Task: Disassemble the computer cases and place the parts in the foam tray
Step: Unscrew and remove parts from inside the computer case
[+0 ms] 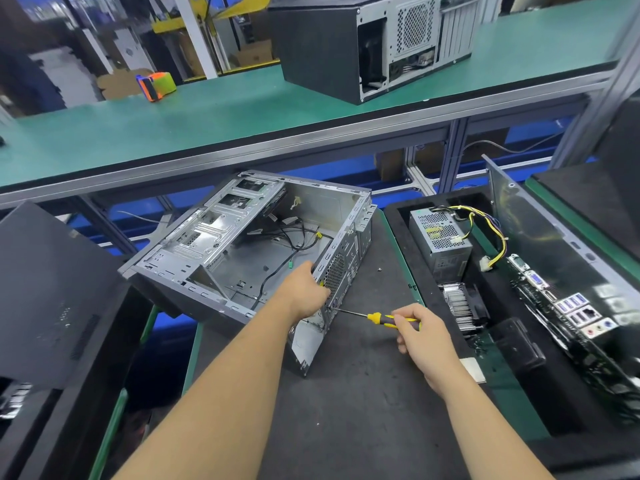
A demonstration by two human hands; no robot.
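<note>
1. Head view, the grips: the left hand (304, 289) is curled over the top edge of the rear panel of the open computer case (249, 251), fingers hooked over the metal. The right hand (420, 336) pinches the yellow-and-black handle of a screwdriver (377, 317), whose thin shaft runs left from that hand to the case's rear panel, the tip meeting the metal just below the left hand.
2. Head view, the case: it lies on its side on the dark work mat (346, 410), its open side up, stretching away and to the left of the left hand. Loose black cables (294, 237) lie inside it, just beyond the left hand's knuckles.
3. Head view, the tray: the black foam tray (433, 282) lies to the right of the right hand, just beside the mat. In it, beyond the right hand, stands a grey power supply (440, 237) with yellow and black wires; a finned heatsink (459, 303) lies just right of the screwdriver handle; a motherboard (568, 306) with blue ports lies further right.
4. Head view, farther off: a small screw (379, 269) lies on the mat between the left hand and the tray. A second computer case (367, 46) stands on the green shelf (207, 112) well beyond both hands, with an orange-and-green tape dispenser (156, 85) to its left.
</note>
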